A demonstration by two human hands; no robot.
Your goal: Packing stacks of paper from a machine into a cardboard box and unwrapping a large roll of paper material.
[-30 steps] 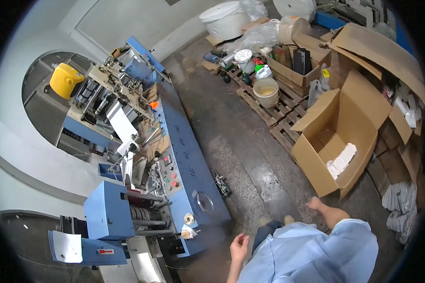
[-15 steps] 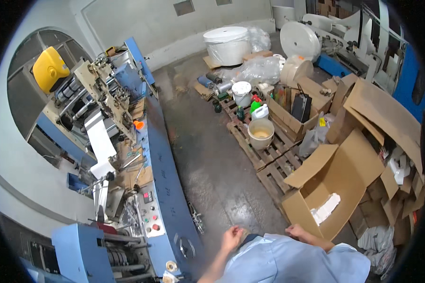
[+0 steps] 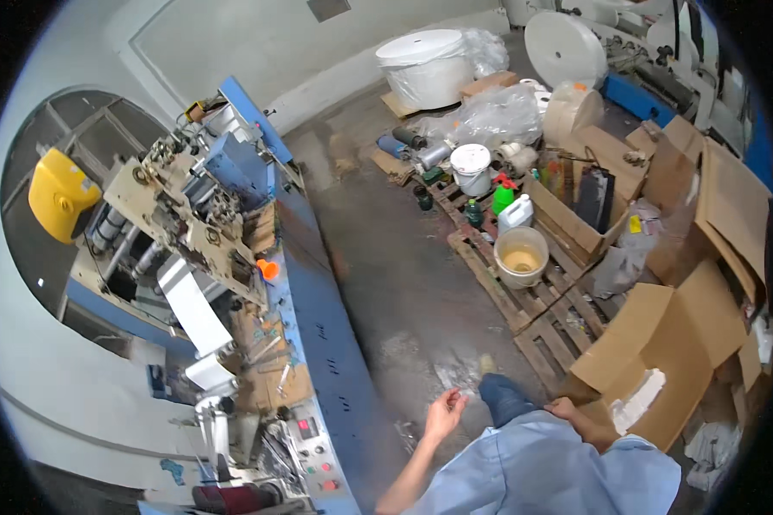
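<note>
My left hand (image 3: 445, 415) is held out over the grey floor, left of my blue-trousered leg. Its fingers are loosely bent and apart, with nothing visible in them. Close to my light blue shirt, my right hand (image 3: 563, 408) is curled closed, and no object shows in it. Just right of that hand is an open cardboard box (image 3: 691, 378), with a crumpled white piece (image 3: 640, 402) inside. Neither hand touches the long blue machine (image 3: 335, 343) on the left, which carries a panel of red and green buttons (image 3: 322, 463).
Wooden pallets (image 3: 545, 352) bear a pail of yellowish liquid (image 3: 521, 257), a lidded white bucket (image 3: 471, 169), and a white jug (image 3: 515, 213). A large wrapped white roll (image 3: 425, 73) stands by the far wall. An orange funnel (image 3: 268, 269) sits on the machine.
My view has shifted and turned left, so the pallets and box sit further right. One leg and shoe now show ahead of me. My left hand has moved up and its fingers have loosened.
</note>
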